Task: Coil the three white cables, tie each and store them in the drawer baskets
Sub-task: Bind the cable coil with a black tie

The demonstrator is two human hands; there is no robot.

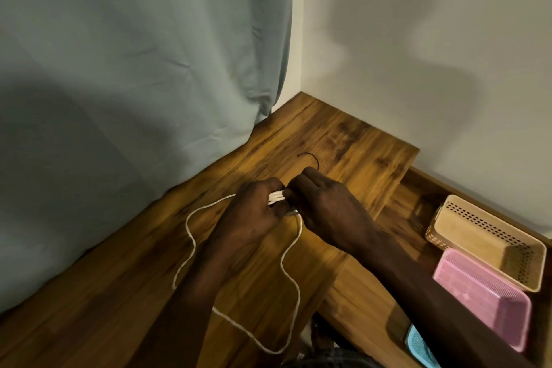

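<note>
Both hands meet just above the middle of the wooden counter (pixel 343 140), working one white cable (pixel 291 251). The left hand (pixel 254 209) has its fingers curled round a short bundle of folded cable strands, which show as white between the two hands. The right hand (pixel 322 200), at 3 o'clock from the left and touching it, pinches the same bundle from the other side, fingers curled tight and knuckles up.

From the bundle the loose cable runs out in two directions. One length leaves at 9 o'clock, arcs across the counter and bends down towards 7 o'clock, where it passes under the left forearm. The other drops from beneath the hands towards 6 o'clock, wanders down the counter and swings round in a wide loop near the front edge.

A thin black tie (pixel 309 157) lies curved on the counter at 12 o'clock from the right hand, its near end hidden behind the knuckles.

At 4 o'clock from the hands an open drawer (pixel 418 188) holds three baskets in a row: a beige basket (pixel 466 227) farthest back, a pink basket (pixel 484 296) touching it in front, and a blue basket (pixel 418 346) nearest, mostly covered by the right forearm.

A pale green curtain (pixel 134 84) hangs along the counter's left side at 10 o'clock, and a white wall (pixel 433 39) stands behind.
</note>
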